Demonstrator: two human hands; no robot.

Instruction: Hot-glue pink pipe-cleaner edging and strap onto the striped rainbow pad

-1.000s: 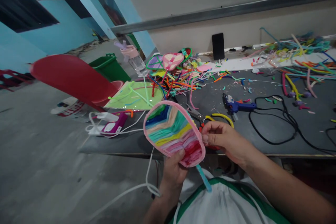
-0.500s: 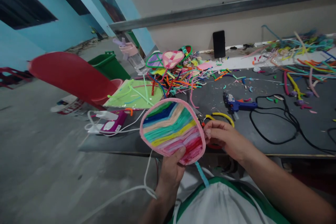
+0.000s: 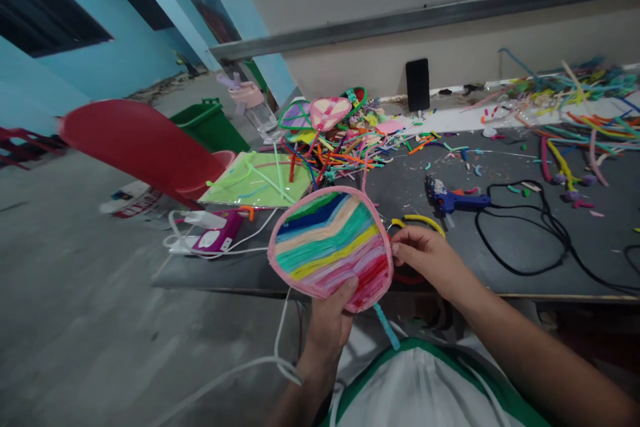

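A rounded panel of striped pipe cleaners (image 3: 327, 240) with a pink fuzzy border is tilted up over the table's front edge. My left hand (image 3: 330, 320) grips its lower edge, thumb on the striped face and fingers hidden behind. At the panel's right rim, my right hand (image 3: 420, 253) is closed in a pinch; whatever is between the fingertips is too small or hidden to make out. A blue pipe cleaner (image 3: 387, 327) sticks out below the panel. Partly behind my right hand lie yellow-handled pliers (image 3: 425, 221).
A blue glue gun (image 3: 457, 200) with a looped black cord lies to the right. Loose pipe cleaners (image 3: 345, 153) and finished pieces are heaped at the back. A phone (image 3: 417, 85) leans against the wall. A purple box (image 3: 217, 232) with white cables sits left, near a red chair (image 3: 130, 147).
The panel has shifted very slightly right within the view, and my right hand's fingers have moved a little along its right rim. My left hand keeps its hold.
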